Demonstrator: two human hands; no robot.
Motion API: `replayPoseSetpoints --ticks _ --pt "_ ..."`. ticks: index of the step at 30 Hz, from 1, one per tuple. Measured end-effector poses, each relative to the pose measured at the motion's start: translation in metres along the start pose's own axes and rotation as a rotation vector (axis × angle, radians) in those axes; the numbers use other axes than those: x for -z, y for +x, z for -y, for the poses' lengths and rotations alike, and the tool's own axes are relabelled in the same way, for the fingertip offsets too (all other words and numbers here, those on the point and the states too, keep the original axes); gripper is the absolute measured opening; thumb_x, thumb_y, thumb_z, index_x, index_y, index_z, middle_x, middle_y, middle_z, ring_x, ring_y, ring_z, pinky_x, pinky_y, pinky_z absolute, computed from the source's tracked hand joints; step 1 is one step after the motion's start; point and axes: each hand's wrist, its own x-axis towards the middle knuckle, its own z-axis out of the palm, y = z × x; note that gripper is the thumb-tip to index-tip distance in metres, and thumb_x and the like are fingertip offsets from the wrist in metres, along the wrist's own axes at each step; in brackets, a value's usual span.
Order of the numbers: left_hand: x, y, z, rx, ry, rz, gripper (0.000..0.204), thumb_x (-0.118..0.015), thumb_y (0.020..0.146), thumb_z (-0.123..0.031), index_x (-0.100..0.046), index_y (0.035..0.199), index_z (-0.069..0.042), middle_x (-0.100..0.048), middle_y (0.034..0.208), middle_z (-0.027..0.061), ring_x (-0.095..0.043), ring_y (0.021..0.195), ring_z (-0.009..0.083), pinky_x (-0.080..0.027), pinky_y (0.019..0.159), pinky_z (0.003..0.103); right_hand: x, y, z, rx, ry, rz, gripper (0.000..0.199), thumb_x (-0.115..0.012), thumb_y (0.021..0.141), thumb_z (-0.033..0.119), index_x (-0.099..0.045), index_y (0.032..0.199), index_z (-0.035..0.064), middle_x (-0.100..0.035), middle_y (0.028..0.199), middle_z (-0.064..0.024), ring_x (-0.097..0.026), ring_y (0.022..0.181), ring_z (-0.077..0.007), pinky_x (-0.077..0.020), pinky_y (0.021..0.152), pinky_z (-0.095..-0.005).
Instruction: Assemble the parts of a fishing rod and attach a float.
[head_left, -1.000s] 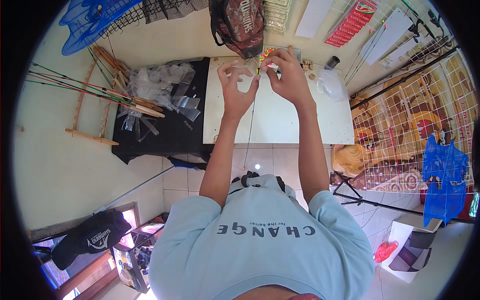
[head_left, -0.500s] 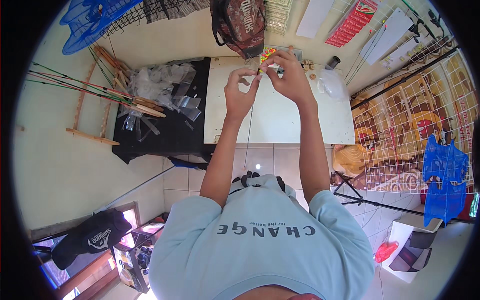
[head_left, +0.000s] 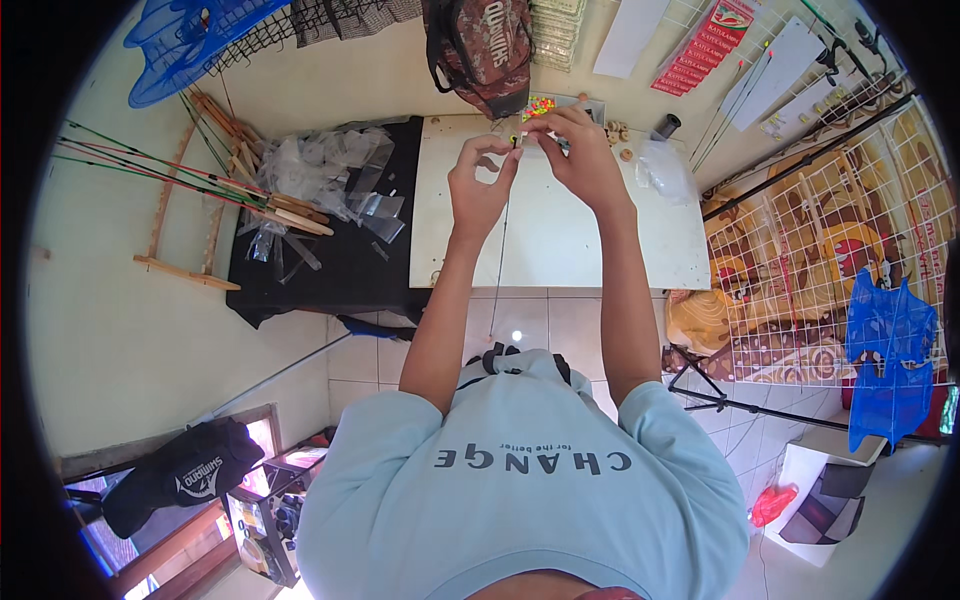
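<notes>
Left fingers (head_left: pixel 508 170) on a thin dark rod (head_left: pixel 501 240) — right fingers (head_left: pixel 562 124) close by — white table (head_left: pixel 560 240) beneath

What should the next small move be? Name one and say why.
Probably hold the left hand steady and ease the right hand in to the top of the thin dark stick: the left hand appears to pinch it near its upper end, with the right fingertips close beside.
</notes>
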Motion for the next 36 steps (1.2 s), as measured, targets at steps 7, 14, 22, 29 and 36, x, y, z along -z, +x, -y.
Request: replayPoseSetpoints --ticks 7,14,22,29,36 --pt "0.002 0.000 0.001 0.003 -0.010 0.004 0.019 -0.073 0.081 -0.010 -0.060 0.094 -0.004 -0.065 0.090 0.0036 -0.061 0.080 0.0109 -0.047 0.065 0.025 0.000 0.000 0.000 0.054 -0.054 0.018 0.012 -0.062 0.081 0.000 -0.068 0.090 0.0041 -0.062 0.088 -0.0097 -0.059 0.091 -0.0276 -0.0476 0.080 -0.0377" --pt "0.001 -0.001 -0.001 0.041 -0.131 0.028 0.021 -0.072 0.082 -0.005 -0.056 0.097 -0.004 -0.066 0.092 0.0038 -0.063 0.084 0.0101 -0.045 0.066 0.024 -0.003 -0.003 0.002 0.066 -0.029 0.011 0.012 -0.060 0.081 -0.003 -0.066 0.090 0.0035 -0.059 0.090 -0.0099 -0.057 0.091 -0.0282 -0.0479 0.079 -0.0371" --pt "-0.002 0.001 0.000 0.071 -0.186 0.035 0.027 -0.072 0.082 -0.005 -0.053 0.100 -0.006 -0.065 0.088 0.0027 -0.063 0.086 0.0100 -0.044 0.067 0.024 -0.004 -0.004 -0.001 0.082 -0.030 -0.004 0.012 -0.062 0.080 -0.003 -0.066 0.090 0.0024 -0.059 0.090 -0.0103 -0.057 0.091 -0.0283 -0.0479 0.079 -0.0371" --pt "-0.002 0.002 0.005 0.089 -0.201 0.073 0.035 -0.073 0.080 -0.006 -0.050 0.107 -0.007 -0.064 0.087 0.0030 -0.058 0.082 0.0097 -0.044 0.067 0.024 -0.007 -0.007 0.001 0.079 -0.013 -0.036 0.012 -0.063 0.080 -0.001 -0.065 0.091 0.0031 -0.058 0.091 -0.0093 -0.055 0.093 -0.0279 -0.0455 0.083 -0.0372" --pt "0.002 -0.007 0.014 0.122 -0.108 0.111 0.045 -0.074 0.079 -0.006 -0.044 0.114 -0.007 -0.064 0.084 0.0024 -0.058 0.080 0.0093 -0.044 0.067 0.025 -0.019 -0.030 -0.012 0.032 -0.046 -0.140 0.012 -0.065 0.077 0.005 -0.062 0.088 0.0062 -0.055 0.092 -0.0100 -0.051 0.096 -0.0299 -0.0426 0.086 -0.0387"
